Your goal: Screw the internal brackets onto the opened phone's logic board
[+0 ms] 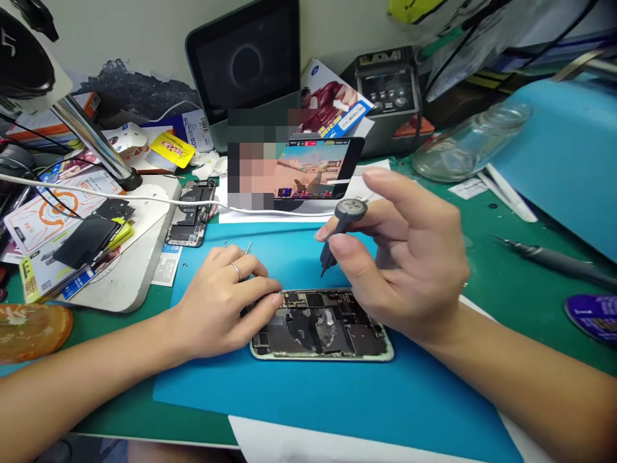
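An opened smartphone (354,337) lies on a blue mat (299,392), its battery and circuit boards exposed. My left hand (224,302), a ring on one finger, grips the phone's left end, with thumb and forefinger together at its upper left part. In my right hand (414,257) is a small dark screwdriver (332,247), pinched between thumb and fingers. Its tip points down near the phone's far edge and looks apart from it. My left hand hides the phone's left corner.
Behind the mat, another phone (318,167) plays a video. A second opened phone (190,212) lies beside a white stand base (139,276). To the right are another screwdriver (554,257), a purple can (595,316) and a glass jar (467,145). A white cable (193,201) crosses the back.
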`<action>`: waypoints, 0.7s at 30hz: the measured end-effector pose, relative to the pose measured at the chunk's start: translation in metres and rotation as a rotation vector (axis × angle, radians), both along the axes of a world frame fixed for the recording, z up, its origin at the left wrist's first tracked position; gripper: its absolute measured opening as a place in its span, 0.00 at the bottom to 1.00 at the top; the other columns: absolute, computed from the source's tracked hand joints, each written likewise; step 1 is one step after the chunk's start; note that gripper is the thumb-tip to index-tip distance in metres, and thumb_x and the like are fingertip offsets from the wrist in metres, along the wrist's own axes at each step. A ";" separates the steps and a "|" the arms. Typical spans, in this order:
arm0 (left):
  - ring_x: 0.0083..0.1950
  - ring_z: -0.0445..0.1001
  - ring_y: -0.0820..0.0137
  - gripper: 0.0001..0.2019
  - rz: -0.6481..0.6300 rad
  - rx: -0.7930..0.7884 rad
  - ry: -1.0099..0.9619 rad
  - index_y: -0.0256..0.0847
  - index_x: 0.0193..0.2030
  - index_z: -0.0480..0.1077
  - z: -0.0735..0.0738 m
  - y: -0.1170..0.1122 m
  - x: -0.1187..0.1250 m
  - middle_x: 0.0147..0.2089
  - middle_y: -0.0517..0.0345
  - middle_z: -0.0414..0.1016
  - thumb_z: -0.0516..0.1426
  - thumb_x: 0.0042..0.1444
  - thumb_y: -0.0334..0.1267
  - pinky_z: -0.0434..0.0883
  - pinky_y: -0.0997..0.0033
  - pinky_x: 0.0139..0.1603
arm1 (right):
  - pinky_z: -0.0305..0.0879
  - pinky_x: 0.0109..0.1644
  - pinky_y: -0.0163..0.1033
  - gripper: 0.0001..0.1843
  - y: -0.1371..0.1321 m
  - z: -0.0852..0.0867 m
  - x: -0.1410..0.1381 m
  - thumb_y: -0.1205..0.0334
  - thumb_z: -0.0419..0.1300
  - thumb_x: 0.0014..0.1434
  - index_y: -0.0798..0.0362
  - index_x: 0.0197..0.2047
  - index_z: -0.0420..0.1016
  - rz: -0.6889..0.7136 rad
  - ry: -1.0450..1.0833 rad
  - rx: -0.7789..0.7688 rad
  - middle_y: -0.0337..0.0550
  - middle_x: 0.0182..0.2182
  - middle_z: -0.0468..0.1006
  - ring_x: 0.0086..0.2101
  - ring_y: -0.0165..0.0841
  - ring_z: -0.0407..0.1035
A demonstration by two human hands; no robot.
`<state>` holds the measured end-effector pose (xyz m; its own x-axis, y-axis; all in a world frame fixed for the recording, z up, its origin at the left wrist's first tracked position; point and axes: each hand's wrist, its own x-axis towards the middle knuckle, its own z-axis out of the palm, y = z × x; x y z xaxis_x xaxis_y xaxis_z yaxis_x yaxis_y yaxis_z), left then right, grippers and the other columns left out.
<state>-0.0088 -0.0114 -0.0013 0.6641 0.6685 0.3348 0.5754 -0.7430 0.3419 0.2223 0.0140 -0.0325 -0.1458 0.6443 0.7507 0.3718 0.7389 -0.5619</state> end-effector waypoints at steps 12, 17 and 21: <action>0.45 0.75 0.61 0.13 0.258 0.148 0.226 0.37 0.52 0.76 0.059 -0.032 -0.028 0.45 0.50 0.78 0.52 0.70 0.37 0.69 0.59 0.47 | 0.74 0.41 0.46 0.13 0.033 0.004 0.021 0.62 0.55 0.71 0.51 0.53 0.77 -0.016 -0.509 0.050 0.50 0.44 0.80 0.42 0.41 0.76; 0.52 0.74 0.58 0.16 0.548 0.008 0.291 0.39 0.59 0.72 0.062 -0.086 -0.028 0.53 0.50 0.75 0.51 0.72 0.42 0.69 0.56 0.53 | 0.70 0.39 0.44 0.15 0.034 0.001 0.022 0.63 0.52 0.72 0.54 0.53 0.78 0.078 -0.666 0.013 0.50 0.43 0.79 0.42 0.41 0.74; 0.54 0.72 0.59 0.16 0.629 0.019 0.215 0.43 0.61 0.71 0.033 -0.099 -0.003 0.55 0.51 0.74 0.51 0.72 0.41 0.71 0.58 0.54 | 0.67 0.39 0.43 0.15 0.031 0.001 0.019 0.62 0.52 0.72 0.53 0.51 0.80 0.145 -0.726 0.040 0.49 0.40 0.79 0.40 0.40 0.71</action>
<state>-0.0115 -0.1101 0.0314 0.2021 0.9459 0.2537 0.9554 -0.2474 0.1616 0.2410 0.0453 -0.0318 -0.6962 0.5552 0.4550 0.5367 0.8235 -0.1837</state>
